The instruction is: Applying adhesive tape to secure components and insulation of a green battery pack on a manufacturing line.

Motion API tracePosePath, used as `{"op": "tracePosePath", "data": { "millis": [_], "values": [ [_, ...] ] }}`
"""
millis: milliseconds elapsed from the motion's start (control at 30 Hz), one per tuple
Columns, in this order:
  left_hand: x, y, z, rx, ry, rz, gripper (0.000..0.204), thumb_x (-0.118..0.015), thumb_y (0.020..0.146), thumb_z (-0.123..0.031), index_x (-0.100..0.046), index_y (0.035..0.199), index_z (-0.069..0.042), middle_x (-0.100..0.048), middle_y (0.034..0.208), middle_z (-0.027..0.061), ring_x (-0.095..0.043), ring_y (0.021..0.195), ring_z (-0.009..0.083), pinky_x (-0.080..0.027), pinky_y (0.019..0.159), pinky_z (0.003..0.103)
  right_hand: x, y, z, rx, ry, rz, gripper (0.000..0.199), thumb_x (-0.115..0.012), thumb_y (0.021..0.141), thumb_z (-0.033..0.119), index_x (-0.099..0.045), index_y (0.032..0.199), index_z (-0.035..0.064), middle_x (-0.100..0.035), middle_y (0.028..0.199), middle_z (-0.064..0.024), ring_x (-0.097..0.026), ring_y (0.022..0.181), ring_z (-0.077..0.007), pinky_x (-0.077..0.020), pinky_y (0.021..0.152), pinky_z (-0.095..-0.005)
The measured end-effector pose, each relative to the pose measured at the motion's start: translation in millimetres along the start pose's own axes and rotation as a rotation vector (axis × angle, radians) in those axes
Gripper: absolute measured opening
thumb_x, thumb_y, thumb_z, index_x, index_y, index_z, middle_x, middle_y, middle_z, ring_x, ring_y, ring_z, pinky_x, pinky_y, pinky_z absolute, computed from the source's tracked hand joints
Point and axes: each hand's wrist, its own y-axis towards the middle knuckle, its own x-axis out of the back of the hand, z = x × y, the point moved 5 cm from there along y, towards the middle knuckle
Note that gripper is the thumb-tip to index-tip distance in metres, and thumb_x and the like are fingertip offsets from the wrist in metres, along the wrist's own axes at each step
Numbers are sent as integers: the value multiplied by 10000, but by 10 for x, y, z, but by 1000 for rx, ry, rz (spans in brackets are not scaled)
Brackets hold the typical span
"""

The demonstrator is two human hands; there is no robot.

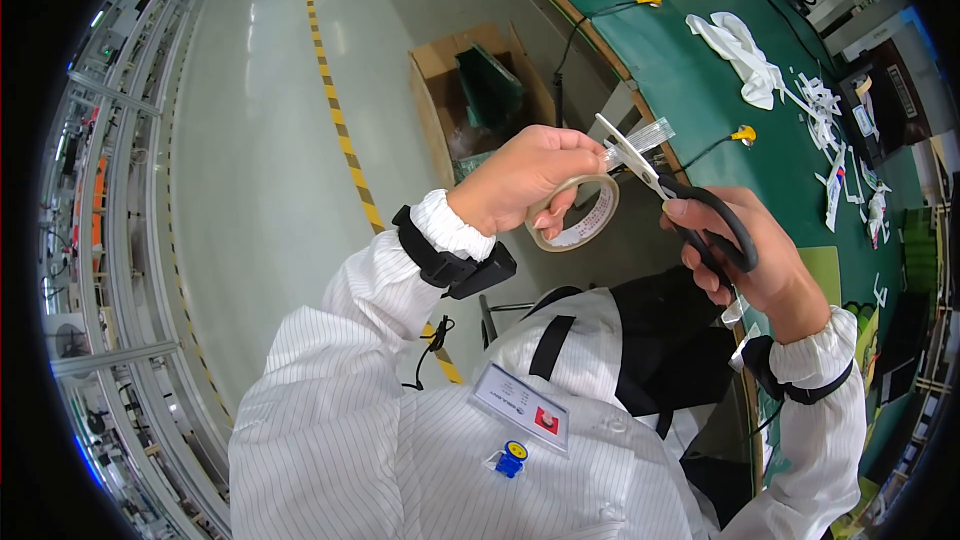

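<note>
My left hand is closed around a roll of clear tape, its ring hanging from the fingers. A short striped translucent strip sticks out past the left fingertips, toward the table. My right hand grips black-handled scissors, fingers through the loops. The scissor blades are spread around the strip close to my left fingertips; whether they touch it I cannot tell. A small clear piece hangs below my right hand, by the wrist.
The green-topped table curves along the right, bearing white gloves, white paper scraps and yellow-ended cords. An open cardboard box stands on the floor beyond my left hand. Yellow-black tape marks the floor.
</note>
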Motion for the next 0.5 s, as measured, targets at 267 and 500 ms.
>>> {"op": "tracePosePath", "data": {
  "millis": [267, 500],
  "values": [
    [22, 14, 15, -1, -4, 11, 244, -617, 943, -180, -627, 1115, -7, -486, 493, -5, -399, 331, 81, -416, 376, 270, -18, -19, 27, 12, -14, 14, 405, -724, 905, 390, -557, 769, 47, -523, 595, -9, -505, 432, -95, -368, 365, -252],
    [21, 17, 3, 1, -7, 21, 232, -612, 945, -167, -626, 1110, -5, -488, 494, -7, -399, 328, 80, -410, 370, 268, -1, -59, 5, -8, -8, -23, 394, -757, 896, 371, -584, 851, 20, -531, 610, -4, -514, 434, -81, -367, 356, -237]
  ]
}}
